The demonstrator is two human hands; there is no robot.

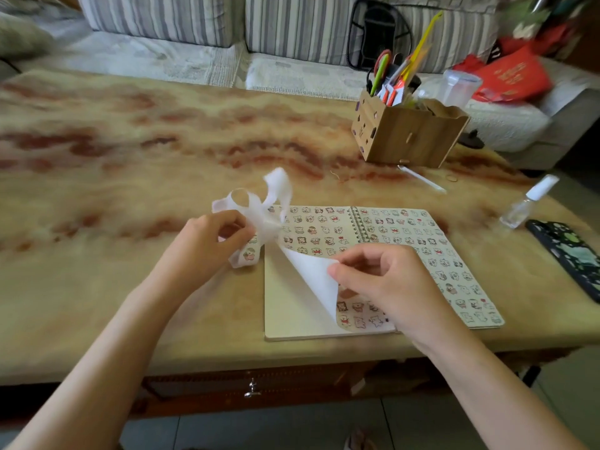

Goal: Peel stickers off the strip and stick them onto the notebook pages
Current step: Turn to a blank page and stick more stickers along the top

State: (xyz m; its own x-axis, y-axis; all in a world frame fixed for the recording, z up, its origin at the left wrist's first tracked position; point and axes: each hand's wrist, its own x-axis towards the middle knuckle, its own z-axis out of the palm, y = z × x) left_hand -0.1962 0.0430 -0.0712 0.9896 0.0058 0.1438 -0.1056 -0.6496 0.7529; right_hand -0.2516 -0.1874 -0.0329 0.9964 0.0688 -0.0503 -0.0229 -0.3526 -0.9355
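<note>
So both hands are busy here. The left hand (207, 241) has its fingers curled and its thumb and fingertips pinching the white translucent sticker strip (259, 206), which loops up in a tangle of curls above the desk's middle, just off the notebook's top left corner. One little cartoon sticker (249, 254) shows on the bit of strip hanging below the hand.

The right hand (383, 280) pinches the corner of a sticker-covered page (311, 277) between thumb and forefinger, other fingers curled in. That page is lifted and curled over, so its plain white back faces up, with a blank cream sheet (292, 316) lying flat under it.

The spiral-bound notebook (454, 254) lies open near the front edge of the beige and reddish marble-pattern desk (130, 157), right-hand page packed with rows of tiny cartoon stickers.

Other stuff around:
- light wooden pen holder box (409, 138) stuffed with bright pens and scissors, at the back right
- thin white stick (422, 178) lying just in front of it
- small clear bottle with a white cap (526, 206) to the right of the notebook
- phone in a dark patterned case (571, 254) beside the bottle, at the desk's right edge
- grey striped sofa (162, 21) behind the desk, with a red bag (513, 76) on it
</note>
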